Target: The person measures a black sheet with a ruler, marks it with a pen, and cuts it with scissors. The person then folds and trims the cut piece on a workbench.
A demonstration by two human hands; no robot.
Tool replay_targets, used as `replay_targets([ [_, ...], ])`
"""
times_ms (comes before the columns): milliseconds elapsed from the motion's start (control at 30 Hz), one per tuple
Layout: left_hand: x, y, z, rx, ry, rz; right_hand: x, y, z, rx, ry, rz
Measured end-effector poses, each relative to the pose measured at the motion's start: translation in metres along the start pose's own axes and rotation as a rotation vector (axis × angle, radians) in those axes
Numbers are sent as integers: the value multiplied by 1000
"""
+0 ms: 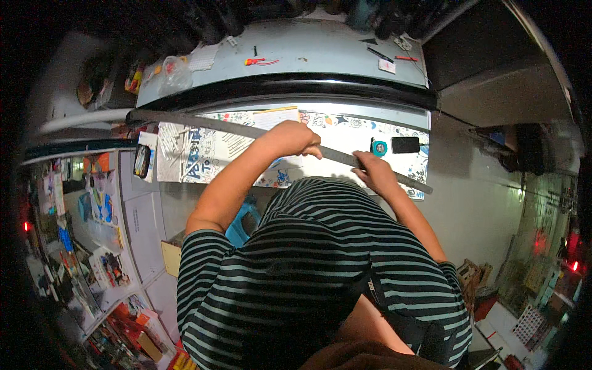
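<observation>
- Head view: the left hand (pixel 295 139) is curled into a fist-like grip, fingers bent down onto a long grey metal ruler (pixel 203 125) — pinning it flat.
- The right hand (pixel 374 171) presses the ruler's other stretch, fingers bent over it.
- The ruler lies slantwise across a printed, patterned sheet (pixel 185 154) on the white counter (pixel 345 139) — a black phone (pixel 405 145) lies nearby.

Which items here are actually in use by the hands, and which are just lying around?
In use:
- long dark strip, held by left hand and right hand
- printed sheet beneath it on the table

Lying about:
- black phone
- teal round thing
- red-handled tool
- clear plastic bag
- black pen
</observation>
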State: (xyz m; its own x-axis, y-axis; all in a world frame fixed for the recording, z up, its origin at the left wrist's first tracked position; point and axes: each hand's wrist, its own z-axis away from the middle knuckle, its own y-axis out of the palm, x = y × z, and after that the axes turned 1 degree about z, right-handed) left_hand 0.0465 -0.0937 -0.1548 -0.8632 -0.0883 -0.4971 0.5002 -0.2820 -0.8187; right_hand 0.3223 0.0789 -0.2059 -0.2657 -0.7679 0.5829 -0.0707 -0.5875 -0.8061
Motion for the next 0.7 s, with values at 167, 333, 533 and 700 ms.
replay_targets([
  [167,-10,16,-6,4,-52,57,12,17,-9,-29,-22,-72],
  [333,20,-2,17,-119,-36,73,-15,10,-1,4,106,-60],
  [533,55,-38,34,-678,14,58,-49,0,-3,-130,167,-136],
  [700,94,-53,34,-1392,-171,232,-67,-11,-20,-182,171,-134],
])
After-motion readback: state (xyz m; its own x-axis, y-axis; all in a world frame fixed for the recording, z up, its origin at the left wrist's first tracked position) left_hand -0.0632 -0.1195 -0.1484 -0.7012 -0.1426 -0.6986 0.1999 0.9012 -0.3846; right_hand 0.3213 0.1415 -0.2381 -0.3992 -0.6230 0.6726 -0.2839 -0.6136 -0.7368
